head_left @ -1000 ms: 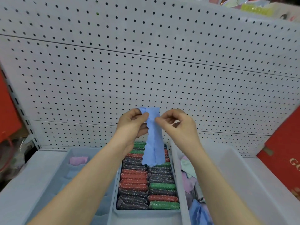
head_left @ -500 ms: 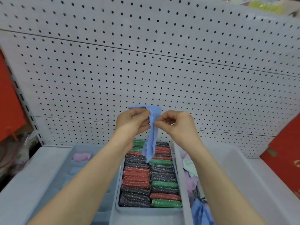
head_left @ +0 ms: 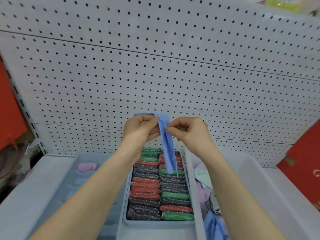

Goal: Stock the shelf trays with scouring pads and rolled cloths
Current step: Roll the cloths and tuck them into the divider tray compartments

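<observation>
A blue cloth point(head_left: 167, 144), folded into a narrow strip, hangs down over the middle tray. My left hand point(head_left: 139, 129) and my right hand point(head_left: 188, 132) both pinch its top end, held up in front of the pegboard. Below them the middle tray point(head_left: 155, 224) is packed with red, green and dark glittery scouring pads point(head_left: 147, 189) in two columns. The left tray point(head_left: 57, 193) holds a pink rolled cloth point(head_left: 86, 167) at its far end. The right tray point(head_left: 245, 181) holds a heap of loose pastel cloths point(head_left: 205, 187).
A white pegboard point(head_left: 155, 66) forms the back wall of the shelf. Red boxes stand at the far right point(head_left: 304, 167) and the far left point(head_left: 8, 104). More loose blue cloth point(head_left: 216, 227) lies at the near end of the right tray.
The blue cloth has been folded narrower, from a wide hanging sheet to a thin strip. Both hands stayed pinched on its top end.
</observation>
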Motion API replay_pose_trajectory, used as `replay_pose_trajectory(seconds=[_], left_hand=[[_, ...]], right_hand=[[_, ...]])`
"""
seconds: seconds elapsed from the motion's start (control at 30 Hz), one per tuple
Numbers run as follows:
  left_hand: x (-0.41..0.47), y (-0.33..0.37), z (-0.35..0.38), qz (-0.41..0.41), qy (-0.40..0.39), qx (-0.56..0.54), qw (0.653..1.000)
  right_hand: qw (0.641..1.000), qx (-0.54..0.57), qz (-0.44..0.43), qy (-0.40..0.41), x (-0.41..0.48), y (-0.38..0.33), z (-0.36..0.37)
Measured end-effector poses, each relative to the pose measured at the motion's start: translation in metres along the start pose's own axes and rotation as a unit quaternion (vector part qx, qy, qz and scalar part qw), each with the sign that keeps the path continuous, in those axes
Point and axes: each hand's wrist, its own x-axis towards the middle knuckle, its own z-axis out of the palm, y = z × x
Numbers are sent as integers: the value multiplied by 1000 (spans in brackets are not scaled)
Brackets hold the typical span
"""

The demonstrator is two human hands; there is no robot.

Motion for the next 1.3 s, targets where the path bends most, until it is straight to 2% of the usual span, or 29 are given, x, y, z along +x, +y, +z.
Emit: replay_pose_trajectory(seconds=[0.37, 0.43, 0.53, 0.73, 0.87, 0.97, 1.03, 1.17, 1.3], left_hand=[[-3, -3, 5, 20, -3, 41, 999], [-4, -4, 5, 29, 5, 46, 999], [-4, -5, 3, 28, 8, 34, 999], [-3, -10, 2, 27, 5, 59, 998], [-2, -12, -1, 85, 26, 132, 987], [-5, -9, 0, 120, 8, 167, 979], [-7, -8, 3, 113, 3, 161, 981], [-9, -7, 4, 88, -8, 129, 988], [-7, -10, -3, 54, -21, 110, 992]], right_hand=[[974, -181, -126, 53, -10, -4, 17], [975, -169, -130, 60, -11, -3, 17], [986, -110, -91, 89, -11, -3, 14], [983, -148, -77, 76, -8, -3, 14], [988, -119, -40, 94, -6, -5, 8], [992, -76, -35, 98, -4, -12, 4], [995, -60, -41, 74, -4, -15, 7], [994, -63, -46, 76, -4, -5, 14], [995, -73, -53, 33, -9, -2, 10]])
